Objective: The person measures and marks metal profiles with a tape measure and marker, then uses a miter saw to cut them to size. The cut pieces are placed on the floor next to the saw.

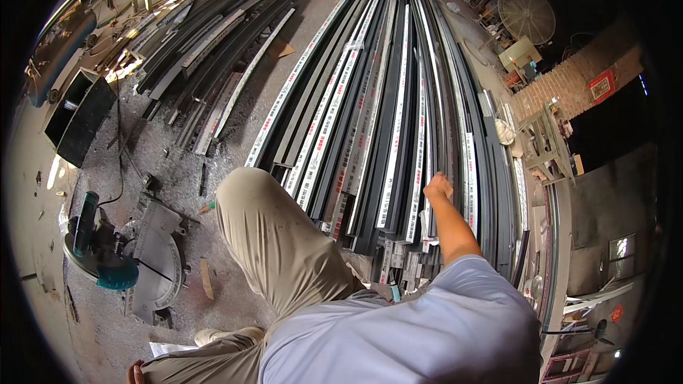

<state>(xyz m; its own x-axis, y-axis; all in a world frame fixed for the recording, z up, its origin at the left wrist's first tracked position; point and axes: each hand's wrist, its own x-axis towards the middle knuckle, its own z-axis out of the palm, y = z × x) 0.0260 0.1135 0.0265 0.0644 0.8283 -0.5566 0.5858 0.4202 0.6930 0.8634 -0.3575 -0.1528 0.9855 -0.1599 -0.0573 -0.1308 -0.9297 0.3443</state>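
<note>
My right hand reaches out over a long bundle of metal profiles, its fingers curled closed at a dark profile. What lies inside those fingers is too small to make out. Many of the profiles are dark grey, and several carry white printed film strips. A crumpled white scrap clings near the profile ends, just below the hand. Only a bit of my left hand shows at the lower left edge, beside my bent leg; most of its fingers are hidden.
On the floor to the left stands a teal mitre saw with its cord, near a black box-shaped object. Another stack of profiles lies at the far left. At the right are a wooden stand and a round mesh dish.
</note>
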